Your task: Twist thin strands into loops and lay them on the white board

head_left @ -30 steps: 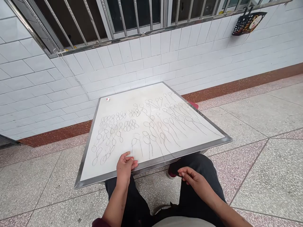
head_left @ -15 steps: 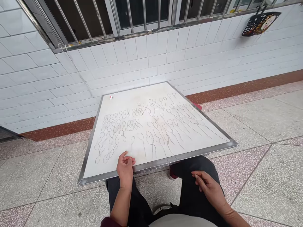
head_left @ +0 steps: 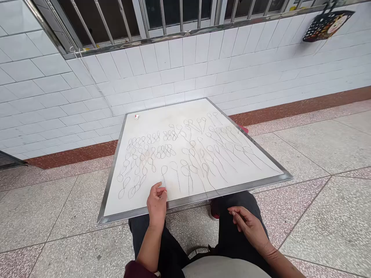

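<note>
My left hand (head_left: 157,200) is over the near edge of a white board table (head_left: 174,106), thumb and fingers pinched together. A thin looped wire (head_left: 164,175) stands up from this pinch, its loop just beyond my fingertips. My right hand (head_left: 247,226) hovers above my right knee, off the table, with thumb and forefinger pressed together; anything between them is too small to make out. Single-loop wires (head_left: 205,170) with long tails lie across the table's right half. On the left half are wires twisted into double loops (head_left: 164,151), set in rows.
A grey metal rim (head_left: 246,190) borders the table, and a few wire tails reach over it. Near the far left corner sits a small white-and-red object (head_left: 136,117). Beyond stands a white tiled wall (head_left: 174,77) with a barred window and a hanging polka-dot bag (head_left: 326,26).
The view has shifted slightly. My left hand has turned a little, keeping its pinch near the looped wire. My right hand has moved slightly left, fingers still pressed together.
</note>
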`<state>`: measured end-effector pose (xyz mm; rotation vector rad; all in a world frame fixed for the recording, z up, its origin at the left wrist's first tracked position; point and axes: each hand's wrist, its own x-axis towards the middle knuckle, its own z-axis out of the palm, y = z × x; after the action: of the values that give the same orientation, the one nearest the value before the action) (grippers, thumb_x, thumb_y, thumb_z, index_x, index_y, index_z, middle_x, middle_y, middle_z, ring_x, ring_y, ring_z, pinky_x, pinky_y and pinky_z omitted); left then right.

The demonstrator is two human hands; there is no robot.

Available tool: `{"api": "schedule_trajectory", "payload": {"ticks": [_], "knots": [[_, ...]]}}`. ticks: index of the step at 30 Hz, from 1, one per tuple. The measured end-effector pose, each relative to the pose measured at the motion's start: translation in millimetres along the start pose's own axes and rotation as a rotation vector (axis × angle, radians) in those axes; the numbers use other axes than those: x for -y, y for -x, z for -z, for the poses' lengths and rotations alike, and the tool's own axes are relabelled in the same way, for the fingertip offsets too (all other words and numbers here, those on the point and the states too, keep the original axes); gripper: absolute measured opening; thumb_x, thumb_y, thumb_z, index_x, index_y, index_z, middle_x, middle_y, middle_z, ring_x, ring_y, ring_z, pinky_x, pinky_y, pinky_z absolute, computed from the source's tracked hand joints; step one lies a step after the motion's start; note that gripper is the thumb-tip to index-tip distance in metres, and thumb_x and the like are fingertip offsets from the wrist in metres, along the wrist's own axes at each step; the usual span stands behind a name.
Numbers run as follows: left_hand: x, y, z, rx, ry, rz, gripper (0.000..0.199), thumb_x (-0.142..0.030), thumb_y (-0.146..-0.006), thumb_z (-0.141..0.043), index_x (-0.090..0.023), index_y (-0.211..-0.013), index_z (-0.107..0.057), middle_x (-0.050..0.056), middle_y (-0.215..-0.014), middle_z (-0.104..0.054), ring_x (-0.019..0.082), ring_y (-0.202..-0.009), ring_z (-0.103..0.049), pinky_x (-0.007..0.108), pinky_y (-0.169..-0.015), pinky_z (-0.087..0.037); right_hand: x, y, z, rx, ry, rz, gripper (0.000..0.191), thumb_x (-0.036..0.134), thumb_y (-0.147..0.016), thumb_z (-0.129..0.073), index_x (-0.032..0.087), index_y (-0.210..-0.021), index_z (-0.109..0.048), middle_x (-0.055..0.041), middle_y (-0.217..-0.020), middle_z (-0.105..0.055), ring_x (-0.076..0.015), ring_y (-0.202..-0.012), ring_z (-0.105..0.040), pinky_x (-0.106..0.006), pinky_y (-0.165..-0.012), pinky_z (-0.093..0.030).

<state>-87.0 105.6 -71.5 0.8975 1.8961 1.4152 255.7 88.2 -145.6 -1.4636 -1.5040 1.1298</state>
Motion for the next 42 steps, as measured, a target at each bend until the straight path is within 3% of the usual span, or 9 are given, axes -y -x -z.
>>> {"api": "schedule_trajectory", "payload": {"ticks": [8, 11, 18, 24, 28, 33, 37, 40, 42], "knots": [[-10, 2, -6.9, -0.016, -0.304, -0.103, 0.036, -0.027, -0.079, -0.067, -0.023, -0.115, -0.07, 0.009, -0.11, -0.073, 0.024, -0.081, -0.066, 0.042, -0.082, -0.052, -6, -3, -3, 0.005, 0.028, 0.025, 0.044, 0.058, -0.093, -0.053, 0.019, -0.102, -0.071, -0.0007, -0.073, -0.061, -0.0125, -0.046, -0.055, -0.027, -0.049, -0.05], [-12, 2, -11.1, -0.008, -0.375, -0.167, 0.033, -0.021, -0.082, -0.063, -0.025, -0.114, -0.071, 0.008, -0.108, -0.072, 0.024, -0.085, -0.066, 0.042, -0.083, -0.052, -6, -3, -4, -0.01, 0.035, 0.03, 0.043, 0.057, -0.092, -0.054, 0.02, -0.102, -0.072, -0.0002, -0.071, -0.06, -0.0129, -0.046, -0.055, -0.027, -0.048, -0.05], [-8, -9, -16.5, -0.003, -0.435, -0.265, 0.034, -0.016, -0.086, -0.058, -0.025, -0.117, -0.069, 0.007, -0.105, -0.073, 0.026, -0.097, -0.065, 0.039, -0.078, -0.053, -5, -4, -5, -0.022, 0.04, 0.047, 0.041, 0.056, -0.092, -0.054, 0.02, -0.1, -0.073, -0.0005, -0.07, -0.061, -0.0137, -0.045, -0.055, -0.027, -0.045, -0.051], [-6, -17, -17.8, -0.008, -0.409, -0.302, 0.029, -0.021, -0.086, -0.062, -0.026, -0.114, -0.07, 0.006, -0.103, -0.075, 0.026, -0.095, -0.065, 0.039, -0.077, -0.053, -1, -4, -7, -0.036, 0.065, 0.081, 0.04, 0.055, -0.093, -0.053, 0.021, -0.098, -0.073, -0.0016, -0.07, -0.062, -0.0149, -0.046, -0.057, -0.027, -0.043, -0.052], [-5, -21, -10.6, -0.039, -0.351, -0.306, 0.031, -0.035, -0.091, -0.06, -0.022, -0.118, -0.069, 0.008, -0.103, -0.074, 0.022, -0.085, -0.067, 0.038, -0.076, -0.055, -3, -6, -5, -0.014, 0.114, 0.125, 0.036, 0.053, -0.094, -0.054, 0.023, -0.095, -0.074, -0.003, -0.072, -0.067, -0.0154, -0.048, -0.06, -0.026, -0.046, -0.054], [-3, -32, 13.0, -0.125, -0.291, -0.293, 0.036, -0.041, -0.096, -0.054, -0.019, -0.119, -0.069, 0.009, -0.099, -0.074, 0.02, -0.083, -0.069, 0.034, -0.074, -0.056, -4, -4, -3, 0.027, 0.213, 0.264, 0.029, 0.047, -0.093, -0.057, 0.024, -0.09, -0.075, -0.0054, -0.083, -0.075, -0.0192, -0.069, -0.072, -0.024, -0.065, -0.06], [4, -31, 32.1, -0.15, -0.284, -0.312, 0.035, -0.043, -0.096, -0.054, -0.019, -0.114, -0.072, 0.01, -0.099, -0.076, 0.022, -0.088, -0.072, 0.034, -0.073, -0.057, 25, 0, -16, 0.258, 0.213, 0.365, 0.025, 0.038, -0.097, -0.053, 0.025, -0.093, -0.073, -0.003, -0.079, -0.075, -0.0163, -0.065, -0.071, -0.021, -0.061, -0.058], [12, -23, 39.9, -0.136, -0.292, -0.353, 0.034, -0.042, -0.096, -0.054, -0.019, -0.111, -0.074, 0.011, -0.099, -0.077, 0.024, -0.088, -0.073, 0.035, -0.073, -0.059, 76, -14, -39, 0.37, 0.186, 0.433, 0.025, 0.035, -0.1, -0.049, 0.024, -0.098, -0.071, -0.0028, -0.079, -0.073, -0.0151, -0.062, -0.068, -0.022, -0.059, -0.056], [15, -19, 41.7, -0.12, -0.302, -0.399, 0.033, -0.041, -0.097, -0.052, -0.019, -0.11, -0.074, 0.011, -0.101, -0.078, 0.024, -0.09, -0.074, 0.036, -0.076, -0.059, 118, -38, -62, 0.338, 0.187, 0.45, 0.028, 0.035, -0.101, -0.045, 0.023, -0.1, -0.07, -0.0046, -0.084, -0.073, -0.0165, -0.069, -0.069, -0.025, -0.063, -0.057]]}}
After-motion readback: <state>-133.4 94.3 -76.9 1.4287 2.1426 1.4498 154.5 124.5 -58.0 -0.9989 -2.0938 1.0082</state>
